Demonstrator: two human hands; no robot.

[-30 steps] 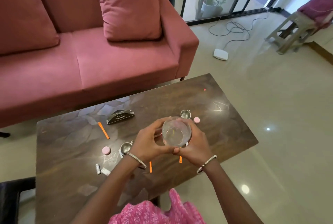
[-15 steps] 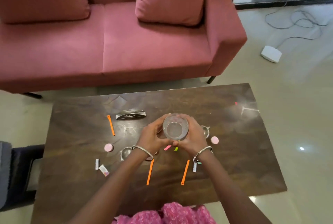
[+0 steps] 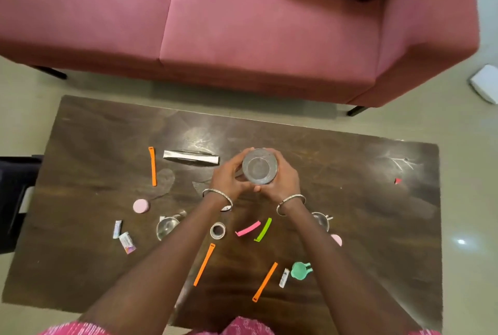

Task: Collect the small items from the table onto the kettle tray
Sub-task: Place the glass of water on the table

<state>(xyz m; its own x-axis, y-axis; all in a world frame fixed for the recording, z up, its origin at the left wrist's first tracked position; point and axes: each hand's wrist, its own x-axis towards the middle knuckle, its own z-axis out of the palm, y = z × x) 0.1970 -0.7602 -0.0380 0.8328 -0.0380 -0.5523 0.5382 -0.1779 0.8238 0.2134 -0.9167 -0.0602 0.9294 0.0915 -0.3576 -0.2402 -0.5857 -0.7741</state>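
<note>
My left hand [image 3: 229, 177] and my right hand [image 3: 283, 179] together grip a clear glass [image 3: 259, 165] above the middle of the dark wooden table [image 3: 94, 132]. Scattered on the table lie three orange strips [image 3: 153, 166] [image 3: 204, 264] [image 3: 265, 281], a pink clip [image 3: 248, 228], a green clip [image 3: 263, 229], a small metal ring [image 3: 217, 230], two small steel cups [image 3: 167, 226] [image 3: 320, 220], pink round caps [image 3: 141, 206] [image 3: 336, 240], a teal claw clip [image 3: 300, 270], small sachets [image 3: 126, 242] [image 3: 117, 229] [image 3: 284, 277] and a silver foil packet [image 3: 190, 157]. No kettle tray is in view.
A pink sofa [image 3: 242, 24] stands just beyond the table's far edge. A dark chair [image 3: 13, 200] is at the left. A white box [image 3: 486, 86] lies on the floor at the right. A tiny red scrap [image 3: 397, 180] sits near the table's right end.
The camera has tilted down and moved closer over the table, bringing more small items near the front edge into view. Both hands still hold the glass in the same way.
</note>
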